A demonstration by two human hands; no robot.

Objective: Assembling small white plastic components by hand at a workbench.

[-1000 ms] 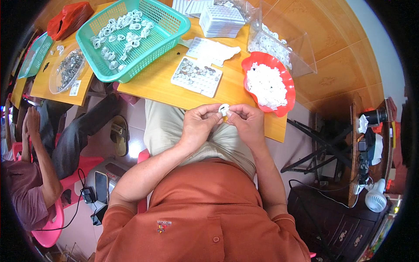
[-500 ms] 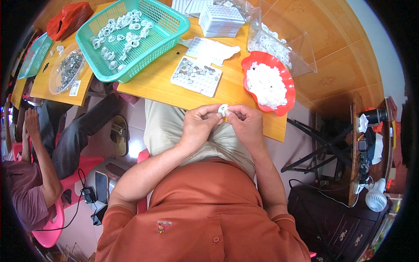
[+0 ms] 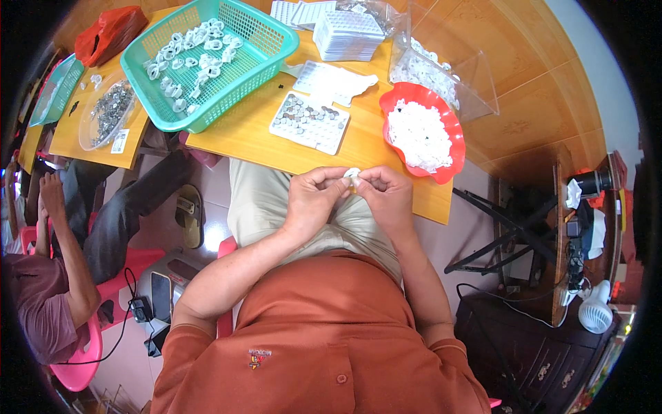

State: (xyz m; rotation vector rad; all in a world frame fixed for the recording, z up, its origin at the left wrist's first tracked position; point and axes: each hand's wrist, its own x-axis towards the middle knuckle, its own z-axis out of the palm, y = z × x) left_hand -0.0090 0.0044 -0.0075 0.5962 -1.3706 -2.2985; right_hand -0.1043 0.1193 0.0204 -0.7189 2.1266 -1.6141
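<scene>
A small white plastic part (image 3: 352, 173) is pinched between my two hands at the table's front edge. My left hand (image 3: 314, 199) grips its left side with thumb and forefinger, and my right hand (image 3: 386, 195) presses on the right side. Fingertips cover much of the part. Just beyond lies a white tray (image 3: 324, 139) with several small round silvery discs on it. To the right, a red scalloped bowl (image 3: 452, 127) holds a heap of small white pieces (image 3: 418, 134). White ring-shaped parts (image 3: 207, 62) lie scattered in the green basket (image 3: 196, 123) at the far left.
Stacked white trays (image 3: 349, 34) and a clear bin (image 3: 476, 90) of white parts stand at the back. A clear tub (image 3: 107, 114) of metal pieces and a red bag (image 3: 110, 34) sit left. Another person (image 3: 52, 297) sits at the left. A small fan (image 3: 595, 310) is at right.
My fingers have shifted slightly around the white part, which now shows less of its face. Otherwise the hands stay in nearly the same place.
</scene>
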